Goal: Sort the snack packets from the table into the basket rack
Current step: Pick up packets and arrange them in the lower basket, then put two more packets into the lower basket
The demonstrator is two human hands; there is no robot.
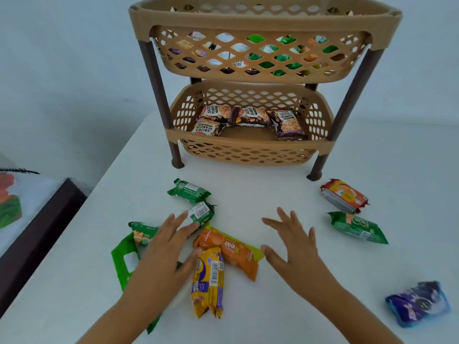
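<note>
A tan two-tier basket rack (248,145) stands at the back of the white table. Its lower basket holds several salted peanut packets (250,117); green and white packets show through the upper basket's lattice (260,55). My left hand (164,247) hovers with fingers spread over a cluster of packets: a green one (201,214), an orange Treat packet (231,249) and a yellow packet (208,281). My right hand (295,247) is open just right of the orange packet, holding nothing.
More packets lie on the table: green (188,191) near the rack, orange-red (344,196) and green (357,227) at right, blue-purple (419,302) at the front right. A green plastic bag (124,256) lies under my left arm. A dark-framed bed (37,224) is at left.
</note>
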